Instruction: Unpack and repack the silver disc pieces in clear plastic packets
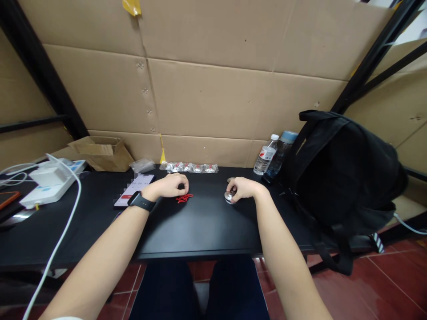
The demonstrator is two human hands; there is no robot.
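My left hand [172,185], with a black watch at its wrist, reaches onto the dark table. Its fingers curl down in a pinch at a small tangled red cord [183,198], which lies on the tabletop below the fingertips. Farther right, my right hand [243,188] has its thumb and fingers closed on a shiny round silvery disc-like piece [229,197] at the table surface. A second small round piece [230,180] shows just behind those fingers, partly hidden. Along the back lies a row of several clear-wrapped silvery pieces [190,167].
Left are a phone [142,183], a plastic bag [143,166], a brown paper box [106,153] and a white power strip [53,184] with cables. To the right stand a water bottle [266,155], a blue-capped bottle [282,153] and a black backpack [343,173]. Cardboard [213,98] walls the back.
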